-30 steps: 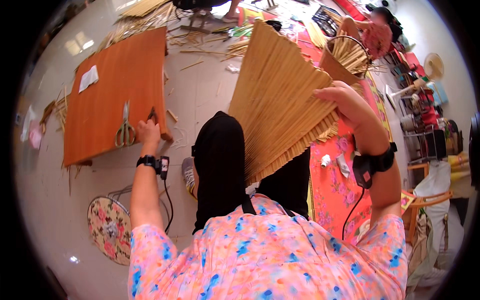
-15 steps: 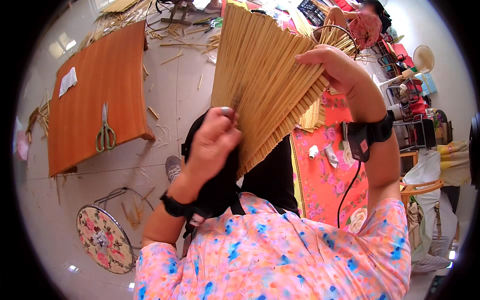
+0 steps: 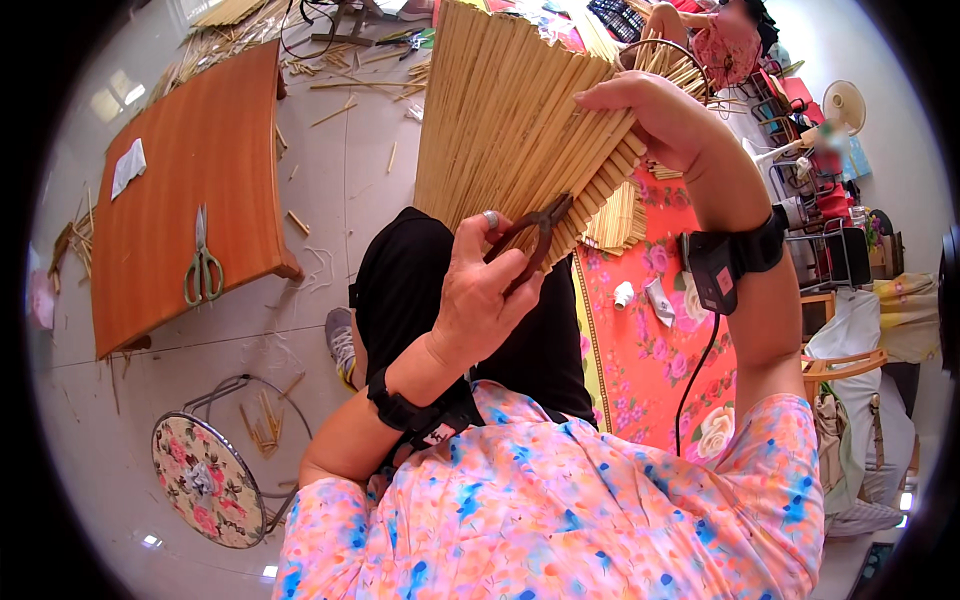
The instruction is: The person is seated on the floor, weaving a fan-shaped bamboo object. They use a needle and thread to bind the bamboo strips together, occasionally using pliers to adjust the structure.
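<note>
A wide fan-shaped panel of pale, straw-coloured strips [image 3: 500, 110] stands tilted over my lap, its strips set side by side. My right hand [image 3: 650, 115] grips its upper right edge, the thumb lying across the front. My left hand [image 3: 490, 285] is closed round the curved handles of dark, rusty-looking pliers [image 3: 545, 232]. Their short jaws rest at the panel's lower right edge, by the strip ends. Whether the jaws bite a strip is too small to tell. The panel hides my right fingertips.
At left stands a brown wooden table [image 3: 185, 150] with green-handled scissors [image 3: 203, 265] and a white tissue [image 3: 128, 168]. A floral round stool [image 3: 205, 480] is at lower left. More strips [image 3: 618, 220] lie on the red floral cloth [image 3: 650, 350]. Another person [image 3: 725, 50] sits at far right.
My left hand has moved right with the pliers, from the panel's lower left face to its lower right edge. The panel has shifted slightly left and up, with my right hand still on it.
</note>
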Demonstrator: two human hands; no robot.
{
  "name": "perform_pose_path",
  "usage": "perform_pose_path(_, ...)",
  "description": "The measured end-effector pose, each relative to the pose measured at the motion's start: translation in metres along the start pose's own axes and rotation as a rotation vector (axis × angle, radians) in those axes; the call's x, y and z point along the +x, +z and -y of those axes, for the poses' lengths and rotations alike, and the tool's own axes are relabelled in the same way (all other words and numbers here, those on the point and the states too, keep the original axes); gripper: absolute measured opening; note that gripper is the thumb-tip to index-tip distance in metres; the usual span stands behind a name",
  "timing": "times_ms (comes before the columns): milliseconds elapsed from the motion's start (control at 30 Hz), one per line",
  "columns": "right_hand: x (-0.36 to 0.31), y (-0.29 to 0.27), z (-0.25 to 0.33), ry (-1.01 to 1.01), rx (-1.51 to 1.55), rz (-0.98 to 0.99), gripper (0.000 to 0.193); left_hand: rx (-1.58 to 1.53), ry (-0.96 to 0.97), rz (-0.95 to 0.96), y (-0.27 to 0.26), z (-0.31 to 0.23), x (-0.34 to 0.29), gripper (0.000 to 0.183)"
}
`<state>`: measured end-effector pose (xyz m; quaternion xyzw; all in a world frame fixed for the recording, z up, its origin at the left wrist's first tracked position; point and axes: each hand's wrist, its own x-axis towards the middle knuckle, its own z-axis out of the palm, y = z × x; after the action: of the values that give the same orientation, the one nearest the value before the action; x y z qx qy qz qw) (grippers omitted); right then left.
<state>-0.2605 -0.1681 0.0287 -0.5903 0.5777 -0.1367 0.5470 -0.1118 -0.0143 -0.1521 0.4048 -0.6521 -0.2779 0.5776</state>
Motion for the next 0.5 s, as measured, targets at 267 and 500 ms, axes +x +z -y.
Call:
perform_pose_path(267, -0.006, 0.008, 0.003, -0.016, -0.001, 0.003, 0.045, 0.037, 0.058, -0.052, 0.003, -0.005, 0.004, 0.015)
perform_pose_path(500, -0.038, 0.044, -0.031, -0.132, 0.135, -0.278, 0.071, 0.134, 0.102, -0.105, 0.004, -0.002, 0.001, 0.016)
